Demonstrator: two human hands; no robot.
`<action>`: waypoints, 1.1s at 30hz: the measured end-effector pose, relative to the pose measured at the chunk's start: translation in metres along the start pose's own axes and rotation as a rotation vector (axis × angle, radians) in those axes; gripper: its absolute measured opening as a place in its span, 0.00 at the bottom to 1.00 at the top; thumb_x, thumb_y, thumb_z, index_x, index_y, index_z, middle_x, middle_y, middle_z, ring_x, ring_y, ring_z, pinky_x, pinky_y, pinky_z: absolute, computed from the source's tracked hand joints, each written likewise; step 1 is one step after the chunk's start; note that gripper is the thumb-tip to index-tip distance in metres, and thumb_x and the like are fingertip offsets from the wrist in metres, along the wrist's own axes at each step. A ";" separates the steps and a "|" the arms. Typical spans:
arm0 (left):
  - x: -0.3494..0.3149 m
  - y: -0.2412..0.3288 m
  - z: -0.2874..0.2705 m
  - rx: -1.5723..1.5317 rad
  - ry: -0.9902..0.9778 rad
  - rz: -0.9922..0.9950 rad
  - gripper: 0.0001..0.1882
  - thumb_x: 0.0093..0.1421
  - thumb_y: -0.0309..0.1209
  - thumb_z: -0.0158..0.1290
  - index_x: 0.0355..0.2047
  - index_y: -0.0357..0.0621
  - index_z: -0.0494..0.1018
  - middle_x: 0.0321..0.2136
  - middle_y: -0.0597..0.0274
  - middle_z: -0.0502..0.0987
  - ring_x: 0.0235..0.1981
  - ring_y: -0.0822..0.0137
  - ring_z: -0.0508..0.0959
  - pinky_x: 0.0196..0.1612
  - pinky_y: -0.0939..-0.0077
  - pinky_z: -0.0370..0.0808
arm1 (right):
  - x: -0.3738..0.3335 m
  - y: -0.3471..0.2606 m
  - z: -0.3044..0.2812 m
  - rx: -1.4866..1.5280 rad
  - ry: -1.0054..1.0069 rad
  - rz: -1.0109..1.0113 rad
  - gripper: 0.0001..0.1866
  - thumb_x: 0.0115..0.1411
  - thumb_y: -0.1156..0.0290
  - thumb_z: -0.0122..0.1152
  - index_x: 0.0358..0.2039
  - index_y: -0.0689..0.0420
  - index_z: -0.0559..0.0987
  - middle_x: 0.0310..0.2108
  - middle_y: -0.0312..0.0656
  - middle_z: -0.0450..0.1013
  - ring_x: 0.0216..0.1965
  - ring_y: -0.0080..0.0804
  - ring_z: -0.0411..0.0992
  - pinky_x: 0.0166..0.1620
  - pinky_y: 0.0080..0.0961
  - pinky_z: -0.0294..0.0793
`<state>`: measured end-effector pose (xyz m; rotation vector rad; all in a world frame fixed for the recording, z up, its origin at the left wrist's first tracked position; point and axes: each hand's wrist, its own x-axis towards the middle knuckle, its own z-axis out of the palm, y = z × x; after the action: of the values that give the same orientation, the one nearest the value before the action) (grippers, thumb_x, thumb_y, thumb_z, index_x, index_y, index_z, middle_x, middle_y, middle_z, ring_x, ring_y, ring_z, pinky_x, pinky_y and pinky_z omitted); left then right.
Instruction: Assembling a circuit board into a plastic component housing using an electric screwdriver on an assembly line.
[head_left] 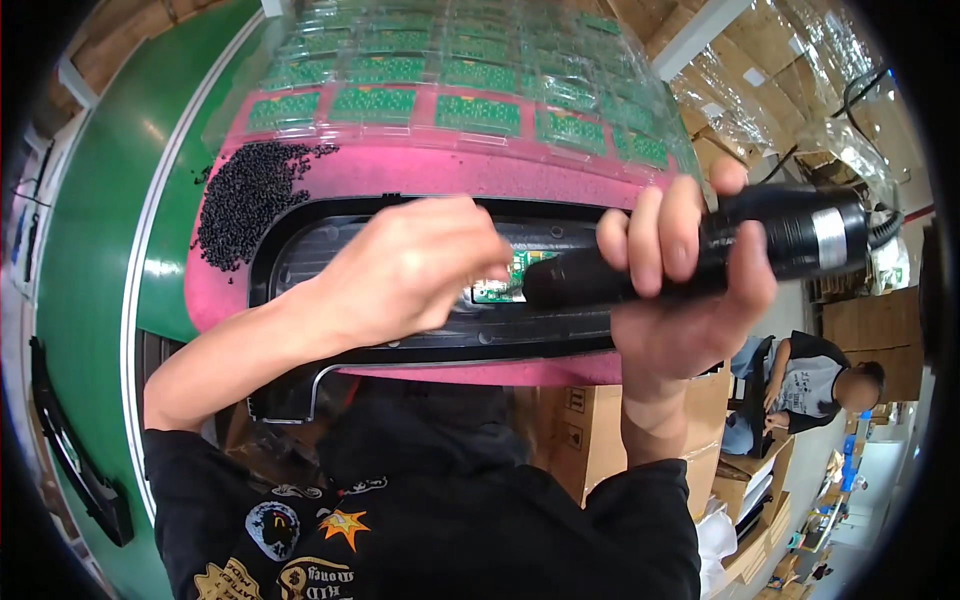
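In my right hand (685,265) is a black corded electric screwdriver (790,240), the fingers wrapped round its body. It lies nearly level, its front end pointing left over a small green circuit board (492,291). This board sits inside a long black plastic housing (440,350) and is partly covered by the tool and my fingers. My left hand (410,265) hovers above the housing, closed with its fingertips together beside the board. Whatever those fingertips hold, if anything, is hidden and blurred.
A pile of tiny black screws (250,195) lies left of the housing on a pink mat (470,170). Clear trays with green circuit boards (478,113) cover the far side. Cardboard boxes (585,430) stand near right; another person (805,385) sits beyond. A black curved part (75,450) rests far left.
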<state>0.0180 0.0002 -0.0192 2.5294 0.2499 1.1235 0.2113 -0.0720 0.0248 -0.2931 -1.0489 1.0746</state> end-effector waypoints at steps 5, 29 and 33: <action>-0.001 -0.006 -0.006 -0.165 0.010 -0.209 0.04 0.54 0.18 0.58 0.31 0.34 0.76 0.25 0.55 0.78 0.26 0.58 0.79 0.30 0.70 0.75 | -0.012 -0.008 0.008 -0.254 0.010 -0.064 0.30 0.61 0.39 0.53 0.47 0.55 0.69 0.17 0.29 0.61 0.14 0.19 0.58 0.23 0.21 0.60; -0.006 -0.007 0.005 -0.227 -0.143 -0.092 0.08 0.52 0.21 0.61 0.33 0.33 0.77 0.27 0.52 0.78 0.28 0.54 0.78 0.31 0.66 0.76 | -0.012 -0.007 0.024 -0.124 0.010 -0.335 0.26 0.57 0.45 0.61 0.41 0.52 0.65 0.17 0.27 0.63 0.14 0.16 0.61 0.23 0.19 0.63; -0.006 -0.007 0.004 -0.242 -0.174 -0.107 0.08 0.52 0.21 0.61 0.34 0.32 0.78 0.27 0.52 0.79 0.28 0.55 0.78 0.30 0.65 0.76 | -0.012 -0.005 0.022 -0.105 0.001 -0.342 0.26 0.57 0.45 0.61 0.41 0.52 0.65 0.17 0.27 0.63 0.14 0.17 0.61 0.23 0.19 0.64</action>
<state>0.0173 0.0034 -0.0284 2.3510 0.1887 0.8334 0.1953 -0.0901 0.0326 -0.1883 -1.1101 0.7138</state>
